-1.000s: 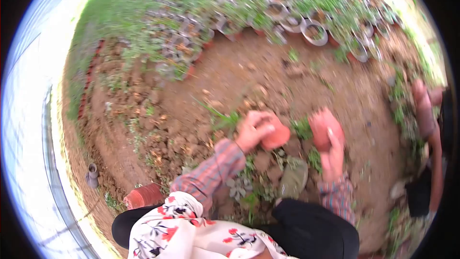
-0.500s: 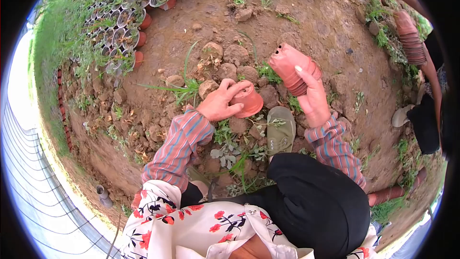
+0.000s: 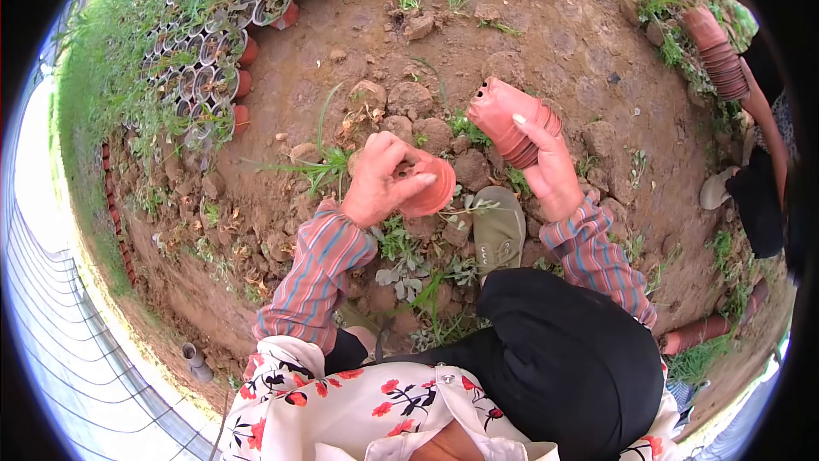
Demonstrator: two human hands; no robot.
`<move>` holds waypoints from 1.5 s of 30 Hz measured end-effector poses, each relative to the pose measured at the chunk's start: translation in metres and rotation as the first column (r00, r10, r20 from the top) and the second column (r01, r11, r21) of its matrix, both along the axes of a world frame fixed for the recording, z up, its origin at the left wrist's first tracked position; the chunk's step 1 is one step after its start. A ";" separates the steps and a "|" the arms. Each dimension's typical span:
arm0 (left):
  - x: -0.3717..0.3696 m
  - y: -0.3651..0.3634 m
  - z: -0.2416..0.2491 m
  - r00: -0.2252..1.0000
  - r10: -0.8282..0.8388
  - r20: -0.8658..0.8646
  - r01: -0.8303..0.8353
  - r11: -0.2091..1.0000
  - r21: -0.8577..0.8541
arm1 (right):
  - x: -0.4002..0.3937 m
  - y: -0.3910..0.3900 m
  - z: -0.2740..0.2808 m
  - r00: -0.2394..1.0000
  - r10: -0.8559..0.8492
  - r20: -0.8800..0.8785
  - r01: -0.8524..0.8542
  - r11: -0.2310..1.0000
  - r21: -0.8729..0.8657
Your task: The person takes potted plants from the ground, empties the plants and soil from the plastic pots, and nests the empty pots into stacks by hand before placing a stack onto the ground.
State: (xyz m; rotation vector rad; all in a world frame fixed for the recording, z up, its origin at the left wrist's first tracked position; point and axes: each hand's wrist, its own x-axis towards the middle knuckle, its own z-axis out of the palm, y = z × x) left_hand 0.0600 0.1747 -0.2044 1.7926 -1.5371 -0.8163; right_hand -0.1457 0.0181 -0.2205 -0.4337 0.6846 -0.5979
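My left hand [image 3: 373, 184] is closed on a single reddish-brown plastic flower pot [image 3: 432, 191], fingers at its base and thumb along its side. The pot is tipped, its rim turned toward the lower right. In my right hand [image 3: 553, 173] is a nested stack of the same flower pots [image 3: 510, 116], slanting with its base end up and to the left. Drain holes show in that base. Dry clods of soil [image 3: 409, 99] and weeds lie beneath both hands.
Rows of potted plants [image 3: 241, 83] fill the upper left. On the right, another person's arm [image 3: 765, 133] is at a second pot stack [image 3: 718, 56]. A further pot stack [image 3: 695, 335] lies lower right. My green shoe [image 3: 499, 231] rests among the clods.
My left hand has turned the single pot, tipping its rim further to the right. The right hand keeps its stack at nearly the same angle. The whole view has shifted slightly.
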 end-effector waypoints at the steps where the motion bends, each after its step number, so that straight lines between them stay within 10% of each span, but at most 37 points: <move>1: -0.002 -0.004 0.000 0.999 0.042 0.030 -0.040 0.998 -0.056 | 0.002 0.000 0.003 1.000 -0.001 0.010 0.001 1.000 0.005; 10: 0.005 -0.008 -0.001 0.972 0.203 -0.120 -0.211 0.976 -0.058 | 0.000 -0.003 -0.003 1.000 0.017 0.008 -0.017 0.999 -0.031; 13: 0.029 -0.014 0.025 0.749 0.278 -0.602 -0.333 0.943 0.020 | -0.002 0.000 0.000 0.999 0.010 -0.035 -0.010 1.000 -0.018; 14: 0.031 -0.020 0.033 0.760 0.299 -0.578 -0.357 0.934 0.013 | -0.001 -0.001 0.001 1.000 0.024 -0.006 -0.024 1.000 -0.015; 15: 0.040 -0.023 0.017 0.963 0.238 -0.130 -0.254 0.958 -0.132 | 0.001 -0.002 0.002 1.000 0.020 0.010 -0.020 1.000 -0.006; 16: 0.043 -0.024 0.012 0.918 0.173 0.357 -0.105 0.974 -0.202 | 0.001 0.002 0.003 0.999 0.029 0.017 -0.028 1.000 -0.011; 17: 0.047 -0.020 0.010 0.914 0.181 0.364 -0.107 0.971 -0.215 | 0.002 0.004 0.004 0.999 0.033 0.018 -0.033 0.999 -0.007; 19: 0.049 -0.025 0.021 0.900 0.374 -0.225 -0.411 0.899 -0.149 | 0.003 -0.002 0.001 1.000 0.027 -0.016 -0.028 0.998 -0.063; 20: 0.049 -0.020 0.025 0.895 0.380 -0.234 -0.415 0.901 -0.125 | -0.003 0.004 0.001 0.999 0.029 -0.033 -0.031 0.999 -0.044; 22: 0.064 -0.034 0.033 0.510 0.338 -0.791 -0.520 0.854 0.030 | 0.002 -0.003 0.006 1.000 0.016 -0.022 -0.018 0.996 -0.089; 24: 0.064 -0.045 0.007 0.884 0.444 -0.147 -0.461 0.879 -0.120 | 0.003 0.001 0.006 0.999 0.036 0.003 -0.036 0.996 -0.077; 34: -0.013 -0.086 0.001 0.892 0.322 -0.319 -0.405 0.882 -0.242 | 0.016 0.012 0.018 0.994 0.013 0.108 -0.023 0.995 0.093; 37: -0.035 -0.094 0.006 0.309 0.296 -0.904 -0.733 0.680 -0.028 | 0.016 0.015 0.012 0.984 0.046 0.170 -0.068 0.989 0.129; 40: -0.052 -0.079 -0.028 0.148 0.164 -0.975 -0.567 0.822 0.052 | 0.025 0.019 0.014 0.964 0.024 0.266 -0.075 0.980 0.185; 45: -0.065 -0.063 -0.019 0.169 0.311 -0.935 -0.393 0.892 0.225 | 0.031 0.021 0.033 0.975 0.224 -0.008 -0.217 0.934 -0.283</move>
